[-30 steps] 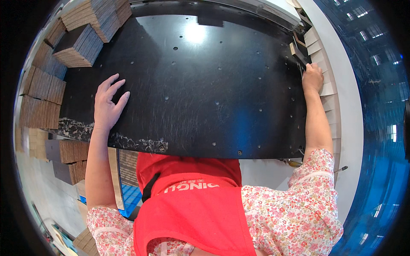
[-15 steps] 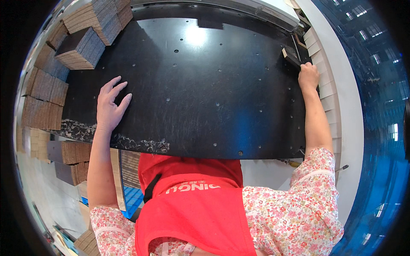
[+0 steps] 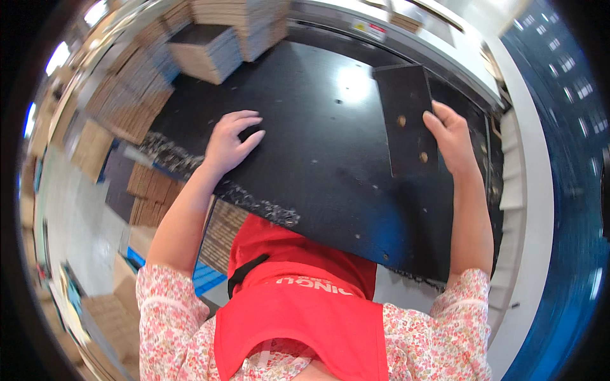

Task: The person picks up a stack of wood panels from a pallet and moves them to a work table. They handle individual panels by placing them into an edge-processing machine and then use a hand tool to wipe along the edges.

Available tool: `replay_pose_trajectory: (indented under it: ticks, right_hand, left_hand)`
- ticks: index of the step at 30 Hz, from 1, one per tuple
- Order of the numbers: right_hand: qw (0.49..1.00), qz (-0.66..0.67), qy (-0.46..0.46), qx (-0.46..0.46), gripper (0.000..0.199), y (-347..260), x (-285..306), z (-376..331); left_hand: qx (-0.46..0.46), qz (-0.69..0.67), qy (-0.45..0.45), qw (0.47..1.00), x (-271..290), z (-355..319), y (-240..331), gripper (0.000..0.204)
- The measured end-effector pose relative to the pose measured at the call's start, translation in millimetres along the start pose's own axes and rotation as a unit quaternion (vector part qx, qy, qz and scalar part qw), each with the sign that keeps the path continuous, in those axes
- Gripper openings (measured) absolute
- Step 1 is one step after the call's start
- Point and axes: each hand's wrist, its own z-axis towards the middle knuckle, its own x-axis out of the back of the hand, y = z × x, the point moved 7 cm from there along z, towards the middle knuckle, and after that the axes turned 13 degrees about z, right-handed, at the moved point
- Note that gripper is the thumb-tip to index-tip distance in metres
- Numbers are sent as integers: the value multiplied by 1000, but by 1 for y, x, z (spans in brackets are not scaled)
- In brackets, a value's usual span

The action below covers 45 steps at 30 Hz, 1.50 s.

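pinching a dark board [image 3: 412, 134] by its right edge with the right hand [image 3: 454, 132]. lies just left of that hand, over the right part of the black desk [image 3: 305, 120], with its long axis running near to far, well apart from the left hand [image 3: 229, 142], empty and loosely curled. shows blurred white lettering on the red apron [image 3: 298, 327] and, beyond the desk, a red-and-yellow label [image 3: 369, 29] too small to read.

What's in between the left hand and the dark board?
Just black tabletop lies between the left hand and the dark board, as the head view shows.
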Motion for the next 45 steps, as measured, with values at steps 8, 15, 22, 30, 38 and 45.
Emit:
replay_pose_trajectory:
  ticks: [8, 15, 22, 30, 38, 45]
  right_hand:
    - [882, -247, -377, 140, 19, -34, -176, -31]
    - [854, -154, -475, 147, 24, -25, -249, -42]
    - [752, -194, -598, 199, 15, -37, -314, -64]
    - [903, -110, -369, 192, 21, -49, -305, -35]
    - [977, -56, -204, 37, 17, 62, -223, 0]
    - [981, -38, -187, 38, 17, 88, -215, -12]
  left_hand:
    - [110, -428, -176, 879, 34, -47, 83, 33]
    - [223, -471, -77, 850, 58, -126, 70, 33]
    - [172, -255, -116, 944, 99, -146, 60, 30]
    - [283, -311, 3, 907, 104, -192, 29, 28]
    - [479, -480, 433, 594, 145, -313, -101, 23]
    - [533, -416, 491, 550, 160, -367, -207, 22]
